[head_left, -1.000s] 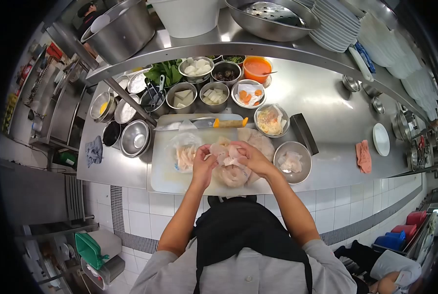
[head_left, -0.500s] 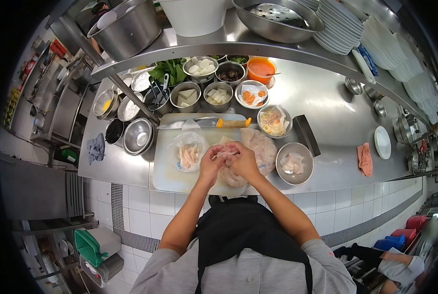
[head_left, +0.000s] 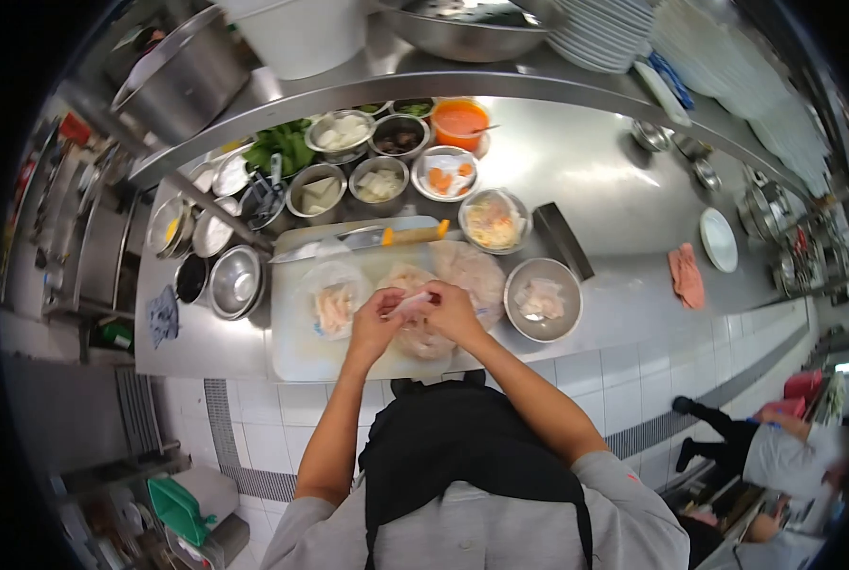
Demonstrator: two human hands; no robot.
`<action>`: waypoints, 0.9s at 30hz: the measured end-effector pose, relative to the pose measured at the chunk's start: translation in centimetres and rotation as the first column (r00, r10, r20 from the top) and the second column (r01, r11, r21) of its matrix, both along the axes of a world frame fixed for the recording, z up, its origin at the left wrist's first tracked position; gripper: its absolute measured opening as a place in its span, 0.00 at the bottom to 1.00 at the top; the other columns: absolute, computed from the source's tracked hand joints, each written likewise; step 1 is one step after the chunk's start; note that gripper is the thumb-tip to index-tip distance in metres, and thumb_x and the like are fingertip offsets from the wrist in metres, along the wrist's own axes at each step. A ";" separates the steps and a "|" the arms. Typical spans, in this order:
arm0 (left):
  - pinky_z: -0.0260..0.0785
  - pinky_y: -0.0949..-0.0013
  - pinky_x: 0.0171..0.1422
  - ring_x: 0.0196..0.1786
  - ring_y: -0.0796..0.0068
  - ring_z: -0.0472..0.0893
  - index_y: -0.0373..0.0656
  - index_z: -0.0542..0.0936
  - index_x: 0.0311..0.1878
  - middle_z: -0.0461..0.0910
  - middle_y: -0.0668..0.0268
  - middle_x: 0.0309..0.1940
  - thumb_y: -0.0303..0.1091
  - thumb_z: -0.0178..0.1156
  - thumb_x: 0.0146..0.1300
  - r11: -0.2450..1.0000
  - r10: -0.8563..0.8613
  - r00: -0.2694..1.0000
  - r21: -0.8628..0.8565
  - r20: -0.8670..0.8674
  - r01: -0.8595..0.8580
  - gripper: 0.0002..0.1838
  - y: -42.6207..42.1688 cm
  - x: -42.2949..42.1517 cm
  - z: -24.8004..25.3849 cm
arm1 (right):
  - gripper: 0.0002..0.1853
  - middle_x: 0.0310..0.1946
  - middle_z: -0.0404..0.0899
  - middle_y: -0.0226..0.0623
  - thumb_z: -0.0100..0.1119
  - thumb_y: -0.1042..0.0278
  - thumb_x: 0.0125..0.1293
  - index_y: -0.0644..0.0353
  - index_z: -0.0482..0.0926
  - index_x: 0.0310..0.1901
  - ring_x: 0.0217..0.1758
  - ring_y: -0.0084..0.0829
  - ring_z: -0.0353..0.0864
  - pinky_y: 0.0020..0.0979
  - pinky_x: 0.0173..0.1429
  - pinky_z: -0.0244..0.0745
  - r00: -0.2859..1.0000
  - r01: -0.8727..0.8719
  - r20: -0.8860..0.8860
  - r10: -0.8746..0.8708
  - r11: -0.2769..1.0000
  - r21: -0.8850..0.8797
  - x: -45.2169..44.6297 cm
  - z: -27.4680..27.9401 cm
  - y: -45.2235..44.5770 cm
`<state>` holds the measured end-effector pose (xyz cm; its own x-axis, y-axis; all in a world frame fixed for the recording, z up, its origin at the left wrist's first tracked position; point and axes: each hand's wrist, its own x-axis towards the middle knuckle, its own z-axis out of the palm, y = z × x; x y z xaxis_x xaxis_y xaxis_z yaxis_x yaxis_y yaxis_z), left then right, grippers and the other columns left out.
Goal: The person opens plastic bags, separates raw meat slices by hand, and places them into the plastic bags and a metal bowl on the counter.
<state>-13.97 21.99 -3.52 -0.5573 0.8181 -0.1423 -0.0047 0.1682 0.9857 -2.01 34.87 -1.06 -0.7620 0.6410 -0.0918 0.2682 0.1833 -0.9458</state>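
both hands meet over the right half of the cutting board (head_left: 286,347), which lies along the front edge of the bench (head_left: 633,285). the left hand (head_left: 375,318) and the right hand (head_left: 453,309) grasp a soft, pale piece of flesh (head_left: 410,306) between them, lifted above the board; the exact pinch is hard to make out. a light hold near its ends seems wise, since hard pulling could tear it. the bagged flesh (head_left: 470,275) spreads over the board's right edge, and the bag of strips (head_left: 334,309) lies nearer its left edge. the steel bowl (head_left: 544,323), holding pale pieces, stands near the bench's front edge. the knife (head_left: 367,236) lies along the board's back edge, best kept clear of.
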 end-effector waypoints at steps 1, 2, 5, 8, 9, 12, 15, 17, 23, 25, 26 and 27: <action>0.75 0.72 0.49 0.45 0.76 0.82 0.38 0.77 0.56 0.83 0.63 0.44 0.23 0.65 0.59 0.997 -0.002 0.994 -0.080 -0.108 -0.007 0.20 0.0 0.3 1.4 | 0.10 0.29 0.85 0.41 0.67 0.75 0.54 0.66 0.83 0.40 0.32 0.28 0.85 0.29 0.38 0.80 0.999 -0.007 -0.043 0.004 0.998 -0.067 0.0 -0.4 -0.2; 0.75 0.72 0.48 0.43 0.76 0.82 0.39 0.78 0.56 0.84 0.63 0.41 0.23 0.65 0.59 0.987 -0.005 0.975 -0.158 -0.220 -0.030 0.20 0.1 0.6 2.1 | 0.11 0.29 0.85 0.40 0.66 0.75 0.54 0.65 0.83 0.40 0.32 0.27 0.84 0.29 0.38 0.79 0.996 -0.025 -0.091 0.012 0.991 -0.135 0.1 -0.8 -0.3; 0.75 0.70 0.45 0.40 0.74 0.83 0.40 0.79 0.55 0.84 0.62 0.36 0.27 0.64 0.61 0.990 -0.033 0.955 -0.143 -0.296 -0.010 0.18 0.3 1.2 2.3 | 0.11 0.32 0.84 0.38 0.64 0.76 0.58 0.65 0.81 0.44 0.36 0.24 0.85 0.27 0.39 0.80 0.997 -0.027 -0.081 0.016 0.991 -0.131 0.3 -2.3 -0.3; 0.75 0.69 0.43 0.39 0.72 0.82 0.40 0.78 0.54 0.84 0.60 0.35 0.29 0.62 0.64 0.987 -0.048 0.947 -0.161 -0.318 -0.004 0.15 0.4 1.4 2.7 | 0.11 0.37 0.83 0.37 0.61 0.78 0.63 0.65 0.79 0.48 0.38 0.24 0.84 0.25 0.41 0.82 0.996 -0.015 -0.091 -0.009 0.967 -0.255 0.6 -1.4 -0.7; 0.75 0.69 0.42 0.38 0.73 0.82 0.39 0.78 0.55 0.83 0.60 0.35 0.29 0.61 0.66 0.984 -0.064 0.948 -0.178 -0.312 0.008 0.15 0.4 1.4 2.8 | 0.12 0.39 0.82 0.38 0.59 0.78 0.65 0.66 0.78 0.50 0.39 0.25 0.84 0.24 0.42 0.83 0.993 0.018 -0.103 -0.057 0.937 -0.348 0.8 -1.0 -0.7; 0.74 0.70 0.42 0.39 0.75 0.81 0.40 0.76 0.57 0.83 0.62 0.37 0.28 0.59 0.68 0.996 0.007 1.000 -0.084 0.021 -0.005 0.15 0.4 1.2 2.5 | 0.11 0.43 0.80 0.40 0.58 0.79 0.67 0.67 0.78 0.50 0.40 0.26 0.84 0.25 0.42 0.85 0.982 0.009 -0.161 -0.097 0.880 -0.475 1.3 -0.9 0.1; 0.73 0.74 0.43 0.40 0.79 0.80 0.40 0.74 0.59 0.82 0.65 0.41 0.24 0.58 0.67 0.997 -0.073 0.967 0.000 0.245 0.075 0.17 0.0 1.0 2.4 | 0.11 0.42 0.80 0.40 0.60 0.77 0.67 0.68 0.77 0.50 0.41 0.26 0.84 0.25 0.42 0.84 0.984 0.018 -0.137 -0.118 0.821 -0.571 1.7 -0.7 0.8; 0.74 0.73 0.45 0.42 0.78 0.80 0.39 0.75 0.58 0.82 0.65 0.42 0.22 0.59 0.66 0.999 -0.037 0.973 0.032 0.230 0.031 0.17 0.1 1.3 2.2 | 0.11 0.42 0.80 0.40 0.60 0.77 0.67 0.68 0.77 0.51 0.41 0.26 0.84 0.25 0.43 0.84 0.981 0.015 -0.148 -0.127 0.804 -0.594 1.9 -1.0 0.9; 0.77 0.73 0.51 0.46 0.76 0.82 0.34 0.78 0.52 0.82 0.61 0.43 0.15 0.63 0.59 0.999 0.004 0.980 0.044 0.200 -0.014 0.17 0.0 1.5 1.8 | 0.11 0.41 0.83 0.38 0.61 0.80 0.65 0.67 0.77 0.49 0.40 0.26 0.84 0.25 0.42 0.81 0.981 -0.054 -0.189 -0.045 0.871 -0.489 2.4 -0.8 0.4; 0.78 0.73 0.51 0.47 0.75 0.82 0.34 0.79 0.50 0.83 0.59 0.44 0.15 0.64 0.57 0.999 -0.043 0.982 0.021 0.183 0.040 0.16 0.3 2.3 2.4 | 0.12 0.35 0.84 0.38 0.64 0.77 0.60 0.65 0.79 0.46 0.34 0.25 0.84 0.26 0.40 0.80 0.981 -0.029 -0.194 -0.006 0.984 -0.174 2.9 -0.6 -0.1; 0.78 0.73 0.51 0.48 0.74 0.83 0.33 0.79 0.50 0.83 0.59 0.45 0.15 0.65 0.57 0.999 -0.026 0.991 -0.040 0.130 0.032 0.17 0.3 2.6 3.0 | 0.12 0.35 0.84 0.38 0.64 0.77 0.60 0.65 0.79 0.46 0.34 0.25 0.84 0.26 0.40 0.80 0.984 0.009 -0.175 -0.039 0.985 -0.173 3.6 -0.4 -0.1; 0.79 0.73 0.51 0.49 0.73 0.83 0.33 0.80 0.49 0.83 0.58 0.46 0.15 0.66 0.56 0.995 -0.011 0.997 -0.099 0.072 0.018 0.17 0.5 3.1 3.1 | 0.12 0.35 0.84 0.38 0.65 0.79 0.60 0.64 0.80 0.46 0.36 0.24 0.84 0.26 0.41 0.80 0.991 0.015 -0.129 -0.029 0.994 -0.111 4.1 0.7 -0.1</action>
